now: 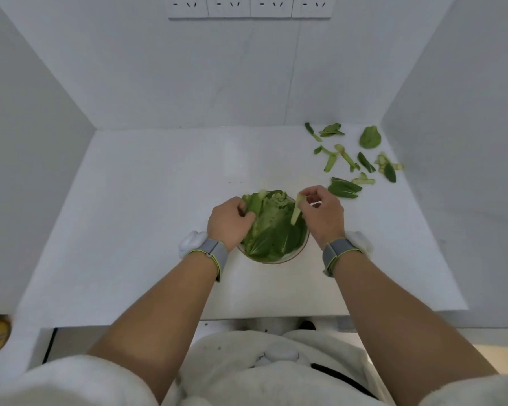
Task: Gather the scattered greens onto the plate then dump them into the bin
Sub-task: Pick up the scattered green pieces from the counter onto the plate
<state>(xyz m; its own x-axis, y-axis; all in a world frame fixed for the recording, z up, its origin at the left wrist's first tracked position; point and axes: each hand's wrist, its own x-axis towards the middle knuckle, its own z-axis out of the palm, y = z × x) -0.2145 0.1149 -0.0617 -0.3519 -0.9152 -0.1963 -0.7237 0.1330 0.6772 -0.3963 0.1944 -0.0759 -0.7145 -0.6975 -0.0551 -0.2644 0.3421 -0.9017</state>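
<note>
Gathering step, partly done. Plate (301, 249) sits near-centre on the white counter (159, 230), heaped with greens (272, 230) so only its near rim shows. Left hand (228, 222) rests on the left side of the heap, fingers curled into the leaves, gripping or steadying them; exact hold is hidden by the leaves. Right hand (323, 213) is over the plate's right edge, fingertips pinching a pale stem piece (296, 210) that hangs down onto the pile, not yet let go.

More scraps (352, 159) lie scattered on the far right of the counter, well apart from the plate: a round leaf (370, 137) farthest back, several stem strips in the middle, and a dark leaf (344, 188) lying just beside the right hand. No bin in view, so cannot say where the dump goes.

Judgement: task maybe halfway through gathering; dumping not started. Next move likely: drop the stem on the heap, reach right for the dark leaf, then work outward to the far scraps. Pile is already high, so added pieces may slide off; the left hand holding it down helps. Small strips will need a pinch, not a scoop.
</note>
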